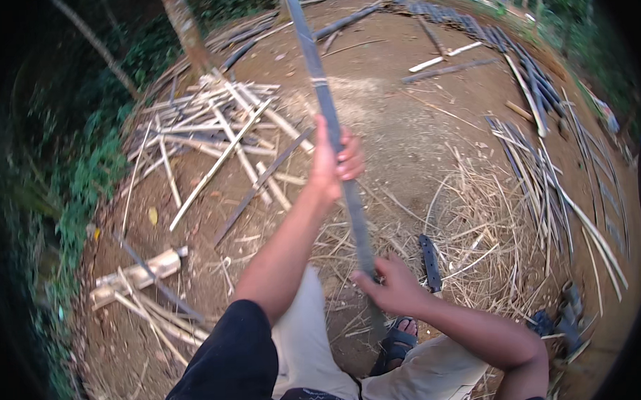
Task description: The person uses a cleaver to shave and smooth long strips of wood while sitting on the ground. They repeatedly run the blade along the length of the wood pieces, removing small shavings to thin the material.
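A long, dark-skinned bamboo strip (320,85) stands steeply in front of me, running from the top edge down toward my right foot. My left hand (335,162) is wrapped round it about midway up. Lower down, my right hand (393,285) closes on the same strip with thumb and fingers, slightly blurred. Just right of that hand, a flat black piece with a row of dots (430,262), like a knife handle or sheath, rests among the shavings. My sandalled foot (398,343) is close to the strip's lower end.
Pale split bamboo (221,133) is heaped at the left, with a thicker split piece (141,278) nearer me. Thin shavings (479,225) cover the ground at right. Beyond them lie bundled strips (538,183) and dark poles (537,83). Tree trunks (184,31) and greenery border the left.
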The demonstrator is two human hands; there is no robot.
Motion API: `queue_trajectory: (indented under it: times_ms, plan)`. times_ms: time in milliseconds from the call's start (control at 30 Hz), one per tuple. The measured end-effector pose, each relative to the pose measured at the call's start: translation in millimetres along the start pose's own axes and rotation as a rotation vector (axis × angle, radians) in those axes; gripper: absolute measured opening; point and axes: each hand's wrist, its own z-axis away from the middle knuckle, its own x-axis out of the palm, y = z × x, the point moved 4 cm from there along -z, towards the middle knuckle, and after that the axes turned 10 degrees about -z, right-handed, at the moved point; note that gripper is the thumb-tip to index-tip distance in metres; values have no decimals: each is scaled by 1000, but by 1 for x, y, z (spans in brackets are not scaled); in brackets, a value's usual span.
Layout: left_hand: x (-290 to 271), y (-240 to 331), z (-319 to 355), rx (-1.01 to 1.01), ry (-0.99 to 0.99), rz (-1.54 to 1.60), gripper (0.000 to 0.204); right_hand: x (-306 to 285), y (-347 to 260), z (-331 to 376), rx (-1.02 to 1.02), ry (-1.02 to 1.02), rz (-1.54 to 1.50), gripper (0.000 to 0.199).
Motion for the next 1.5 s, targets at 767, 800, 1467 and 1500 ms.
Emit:
queue_trajectory:
  times_ms: [767, 800, 1467, 1500]
  plan:
    - [-81, -28, 9, -454, 521, -688, 38, -138, 85, 66, 102, 845, -49, 35]
    - [-76, -31, 6, -442, 498, -711, 37, -133, 112, 86, 66, 899, -30, 35]
    - [-94, -3, 14, -342, 420, -1265, 36, -395, 136, 225, 370, 1834, 682, 66]
    - [-95, -3, 10, -289, 428, -1292, 41, -380, 135, 202, 267, 1701, 714, 64]
